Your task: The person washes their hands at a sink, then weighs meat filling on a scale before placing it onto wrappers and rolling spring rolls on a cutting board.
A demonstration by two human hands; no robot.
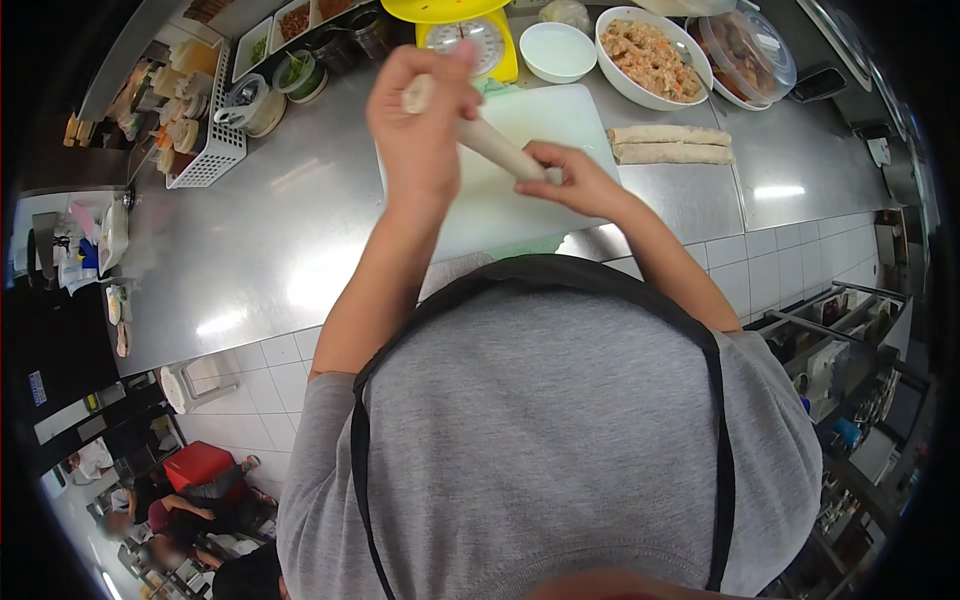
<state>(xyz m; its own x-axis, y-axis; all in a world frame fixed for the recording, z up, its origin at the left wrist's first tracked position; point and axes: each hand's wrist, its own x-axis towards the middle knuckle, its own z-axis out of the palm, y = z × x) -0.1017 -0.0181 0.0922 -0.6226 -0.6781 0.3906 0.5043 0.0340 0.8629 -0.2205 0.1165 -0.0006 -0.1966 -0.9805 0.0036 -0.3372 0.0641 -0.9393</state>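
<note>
A long pale roll (497, 147) slants above the white cutting board (500, 215), held at both ends. My left hand (415, 135) wraps around its upper end, and the blunt tip pokes out beside the thumb. Around the lower end, the fingers of my right hand (572, 182) are closed. The roll looks smooth and off-white, and no filling shows. Two similar filled rolls (670, 145) lie side by side on the steel counter, right of the board.
Behind the board stand a yellow dial scale (466, 45), a pale bowl (558, 52) and a white bowl of minced filling (652, 62). A lidded plastic tub (750, 55) is farther right. At left sits a white basket of jars (205, 150). People are at lower left.
</note>
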